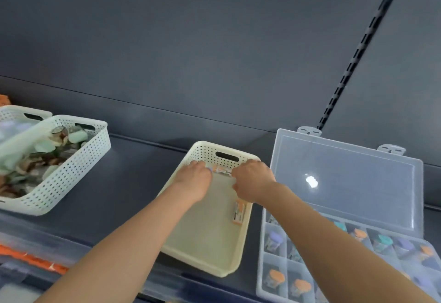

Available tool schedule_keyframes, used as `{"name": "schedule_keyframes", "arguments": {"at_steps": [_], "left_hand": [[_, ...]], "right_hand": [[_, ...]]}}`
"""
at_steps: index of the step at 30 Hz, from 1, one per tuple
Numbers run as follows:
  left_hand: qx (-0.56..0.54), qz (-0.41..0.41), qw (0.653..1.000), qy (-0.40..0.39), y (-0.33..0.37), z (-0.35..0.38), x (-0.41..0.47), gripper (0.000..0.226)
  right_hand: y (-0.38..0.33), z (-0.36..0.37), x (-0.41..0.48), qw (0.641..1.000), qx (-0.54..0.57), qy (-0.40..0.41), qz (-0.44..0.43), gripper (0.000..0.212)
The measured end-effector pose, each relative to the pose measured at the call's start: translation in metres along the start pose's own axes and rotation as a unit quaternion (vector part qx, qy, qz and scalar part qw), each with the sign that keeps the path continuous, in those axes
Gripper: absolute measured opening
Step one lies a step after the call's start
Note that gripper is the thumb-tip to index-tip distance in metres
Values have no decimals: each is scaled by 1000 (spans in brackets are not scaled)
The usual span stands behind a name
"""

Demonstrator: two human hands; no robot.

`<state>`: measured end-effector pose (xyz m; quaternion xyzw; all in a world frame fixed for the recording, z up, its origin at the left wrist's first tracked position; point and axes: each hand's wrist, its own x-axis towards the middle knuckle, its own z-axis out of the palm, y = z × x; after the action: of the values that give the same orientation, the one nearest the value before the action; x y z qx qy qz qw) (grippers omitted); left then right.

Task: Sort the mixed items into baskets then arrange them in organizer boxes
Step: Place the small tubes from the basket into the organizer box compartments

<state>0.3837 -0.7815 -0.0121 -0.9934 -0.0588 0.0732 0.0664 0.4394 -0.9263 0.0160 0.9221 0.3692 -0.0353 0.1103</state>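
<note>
Dark grey counter and back panel frame a cream basket [210, 238] at the middle. Both hands reach into its far end: the left hand [194, 178] seems to pinch one end of a small labelled vial [222, 171] lying against the far wall, and the right hand [253, 181] is curled just beside it, its grasp hidden. A second vial [239, 212] lies along the basket's right wall. The organizer box [272, 262], with its lid open, sits at the right holding capped vials, and a pale green basket [71, 171] of mixed items stands at the left.
</note>
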Motion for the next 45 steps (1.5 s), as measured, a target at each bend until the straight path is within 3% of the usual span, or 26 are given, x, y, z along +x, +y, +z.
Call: {"name": "schedule_keyframes", "arguments": {"at_steps": [5, 14, 17, 21, 24, 28, 33, 36, 45], "left_hand": [[-20, 25, 999, 1, -11, 17, 25, 41], [-131, 51, 990, 18, -15, 22, 36, 30], [-155, 67, 986, 2, -17, 22, 35, 23], [-215, 50, 975, 21, -20, 20, 34, 11], [-257, 24, 965, 36, -21, 11, 32, 14], [-345, -4, 935, 77, -12, -10, 17, 18], [-462, -6, 873, 156, 22, -36, -20, 15], [-484, 11, 855, 186, 57, -47, -45, 19], [-465, 107, 849, 228, 180, -49, -101, 20]], "right_hand": [[-11, 12, 29, 994, -66, -88, 15, 32], [-11, 21, 47, 992, -49, -103, 53, 35], [-10, 21, 49, 996, -18, -74, 44, 26], [-5, 19, 42, 993, 104, -28, 47, 16], [1, 14, 30, 979, 194, 33, 52, 11], [11, 3, 0, 933, 309, 175, 53, 10], [31, -8, -64, 840, 448, 297, 69, 3], [46, -3, -106, 816, 476, 320, 69, 5], [103, 39, -217, 815, 467, 332, 93, 15]]}}
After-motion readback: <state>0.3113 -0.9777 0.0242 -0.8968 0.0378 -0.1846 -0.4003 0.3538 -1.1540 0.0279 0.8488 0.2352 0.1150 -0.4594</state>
